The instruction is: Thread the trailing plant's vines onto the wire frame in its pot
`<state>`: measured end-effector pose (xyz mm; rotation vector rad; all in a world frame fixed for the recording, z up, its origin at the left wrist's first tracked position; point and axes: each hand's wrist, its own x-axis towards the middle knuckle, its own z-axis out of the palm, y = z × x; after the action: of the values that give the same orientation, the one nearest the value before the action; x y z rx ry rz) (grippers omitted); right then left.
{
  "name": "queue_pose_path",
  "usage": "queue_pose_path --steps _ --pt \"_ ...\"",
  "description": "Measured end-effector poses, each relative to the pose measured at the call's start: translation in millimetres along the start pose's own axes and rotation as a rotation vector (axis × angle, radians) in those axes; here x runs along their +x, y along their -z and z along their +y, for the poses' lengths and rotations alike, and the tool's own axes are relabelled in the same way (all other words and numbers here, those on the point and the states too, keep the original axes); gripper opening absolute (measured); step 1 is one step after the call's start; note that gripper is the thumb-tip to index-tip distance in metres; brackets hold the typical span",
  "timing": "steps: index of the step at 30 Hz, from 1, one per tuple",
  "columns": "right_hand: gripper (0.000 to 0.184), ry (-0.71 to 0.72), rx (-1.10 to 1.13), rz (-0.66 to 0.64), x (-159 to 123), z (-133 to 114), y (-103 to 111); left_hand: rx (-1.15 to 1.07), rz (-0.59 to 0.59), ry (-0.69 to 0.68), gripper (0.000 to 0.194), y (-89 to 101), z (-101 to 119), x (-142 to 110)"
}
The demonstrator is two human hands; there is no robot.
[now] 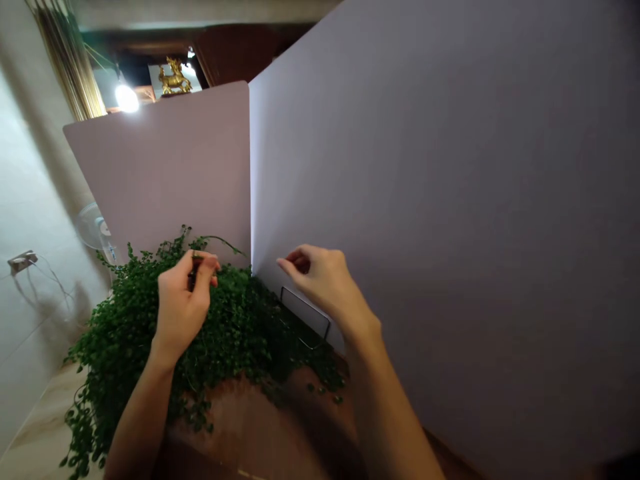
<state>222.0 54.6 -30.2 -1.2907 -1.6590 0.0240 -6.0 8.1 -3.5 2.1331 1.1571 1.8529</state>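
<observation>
1. Head view: bushy green plant (125,333) as landmark; small round leaves, trailing stems, on brown table (245,413).
2. Left hand (183,293) in front of the plant's upper middle, overlapping foliage. Thumb and fingertips drawn together, dark gap enclosed behind them; cannot tell of any stem pinched there.
3. Right hand (320,270) to the right of the plant, just above its right-hand trailing end. Fingers curled, thumb and index fingertips close together; cannot tell of anything gripped. Cannot tell of contact with the surface behind.
4. Wire frame (306,305) at the plant's right end, below the right hand; thin, rounded corners, leaves around its base.
5. Left panel (170,160) behind the plant; flat, pale, upright. Right panel (465,233) to the right of the plant, larger, meeting the left panel in a vertical corner.
6. Beyond the left panel, above the plant: lit bulb (127,99), gold figurine (175,77), brownish curtain (67,60).
7. Fan (104,228) behind the plant's left side, partly hidden by the panel.
8. Left of the plant: socket (23,262) on a pale wall (30,180), thin cords hanging from it.
</observation>
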Motion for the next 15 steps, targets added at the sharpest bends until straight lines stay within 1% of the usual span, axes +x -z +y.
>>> queue_pose_path --steps 1,3,5,6,8,10,12,13,15 --pt "0.022 -0.012 -0.04 -0.036 0.3 1.0 -4.3 -0.01 -0.04 0.005 0.024 -6.7 -3.8 1.4" --pt "0.028 -0.05 -0.123 -0.085 1.9 5.5 -10.1 -0.037 -0.085 0.013 0.025 -17.0 -9.8 3.1" --pt "0.036 -0.057 -0.112 -0.12 3.3 9.1 -10.6 -0.062 -0.118 0.03 0.025 -22.3 -13.3 3.5" --pt "0.04 -0.043 -0.05 -0.141 3.5 9.1 -9.2 -0.073 -0.135 0.039 0.026 -23.4 -14.1 3.3" --pt "0.045 0.004 0.159 -0.192 3.1 4.8 -4.6 -0.098 -0.174 0.054 0.027 -24.0 -14.3 2.5" --pt "0.045 0.041 0.387 -0.26 1.7 -3.0 0.2 -0.132 -0.212 0.067 0.028 -23.7 -13.1 1.6" --pt "0.042 0.061 0.561 -0.349 -0.3 -10.6 3.8 -0.16 -0.245 0.083 0.029 -23.5 -11.5 1.1" --pt "0.04 0.064 0.616 -0.392 -1.4 -13.4 5.1 -0.168 -0.256 0.09 0.029 -23.5 -10.8 1.0" --pt "0.036 0.065 0.654 -0.459 -3.6 -16.5 7.9 -0.17 -0.262 0.098 0.029 -23.5 -9.6 1.1"
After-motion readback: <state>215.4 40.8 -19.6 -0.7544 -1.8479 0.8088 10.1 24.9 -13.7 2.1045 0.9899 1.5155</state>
